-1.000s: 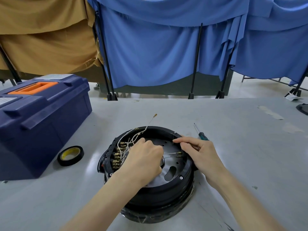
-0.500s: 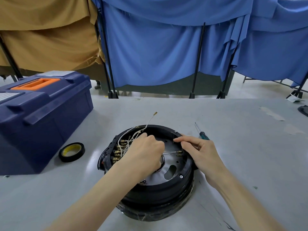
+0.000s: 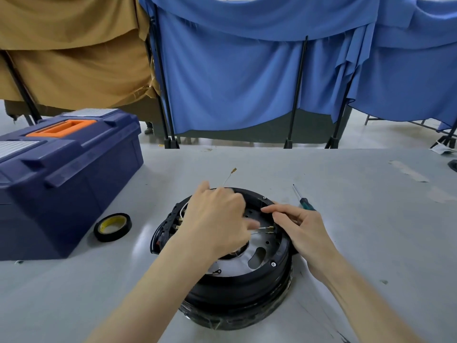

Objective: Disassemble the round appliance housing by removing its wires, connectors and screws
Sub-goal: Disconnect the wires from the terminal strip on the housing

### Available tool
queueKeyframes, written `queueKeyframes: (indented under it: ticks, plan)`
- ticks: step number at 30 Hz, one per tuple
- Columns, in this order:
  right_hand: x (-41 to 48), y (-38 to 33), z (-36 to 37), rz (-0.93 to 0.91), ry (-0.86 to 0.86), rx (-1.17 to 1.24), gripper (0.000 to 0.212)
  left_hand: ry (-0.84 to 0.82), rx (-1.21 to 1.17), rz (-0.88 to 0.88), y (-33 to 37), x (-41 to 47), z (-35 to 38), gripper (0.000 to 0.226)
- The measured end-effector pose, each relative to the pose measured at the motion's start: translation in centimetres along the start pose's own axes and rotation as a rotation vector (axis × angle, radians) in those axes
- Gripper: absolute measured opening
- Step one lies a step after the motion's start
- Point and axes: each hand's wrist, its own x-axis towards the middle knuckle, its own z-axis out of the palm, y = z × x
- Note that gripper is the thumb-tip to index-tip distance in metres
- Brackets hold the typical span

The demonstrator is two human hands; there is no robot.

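Black plastic and round, the appliance housing (image 3: 247, 280) sits open side up on the grey tabletop (image 3: 371, 219), close in front of the person. Of the two hands, the left hand (image 3: 217, 219) is over the housing's left inner side, knuckles up; its fingers are curled down and blurred, so I cannot tell whether it grips a wire. Two thin white wires with brass terminals (image 3: 265, 229) run from under it toward the right hand (image 3: 304, 231), whose lightly bent fingers rest on the far-right rim, gripping nothing. A green-handled screwdriver (image 3: 306, 204) lies just beyond that hand. A roll of black tape with a yellow core (image 3: 112, 227) lies left of the housing, near a navy blue toolbox with an orange handle (image 3: 66, 174).
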Motion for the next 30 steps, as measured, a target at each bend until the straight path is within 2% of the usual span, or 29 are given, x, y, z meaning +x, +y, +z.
queueKeyframes:
  ticks: [2, 5, 7, 12, 14, 19, 23, 26, 30]
  plan:
    - [0.0, -0.1, 0.0, 0.000, -0.006, 0.009, 0.030, -0.011, -0.047, 0.025, 0.6, 0.7, 0.4, 0.019]
    - [-0.2, -0.3, 0.0, -0.022, -0.030, 0.002, 0.034, -0.177, -0.178, 0.126, 1.4, 1.4, 1.8, 0.031]
    - [-0.2, -0.3, 0.0, -0.026, -0.028, 0.006, 0.034, -0.248, -0.264, 0.099, 1.5, 1.5, 2.6, 0.033]
    - [0.0, -0.3, 0.0, -0.021, -0.007, -0.004, 0.032, -0.294, -0.315, 0.060, 1.2, 1.7, 3.2, 0.022]
    - [0.0, -0.3, 0.0, -0.020, 0.001, -0.010, 0.033, -0.281, -0.302, 0.064, 1.5, 1.5, 2.9, 0.026]
    - [0.1, -0.1, -0.1, -0.004, 0.000, -0.023, 0.035, -0.193, -0.060, 0.100, 2.7, 1.3, 2.0, 0.024]
    - [0.2, 0.1, -0.1, 0.011, 0.008, -0.035, 0.031, -0.205, 0.001, 0.078, 2.8, 1.1, 1.8, 0.023]
    - [0.2, 0.1, 0.0, 0.003, 0.014, -0.028, 0.030, -0.197, 0.006, 0.075, 2.8, 1.0, 1.8, 0.021]
    - [0.2, 0.2, -0.1, -0.005, 0.007, -0.020, 0.030, -0.186, -0.155, 0.029, 2.2, 0.9, 2.2, 0.021]
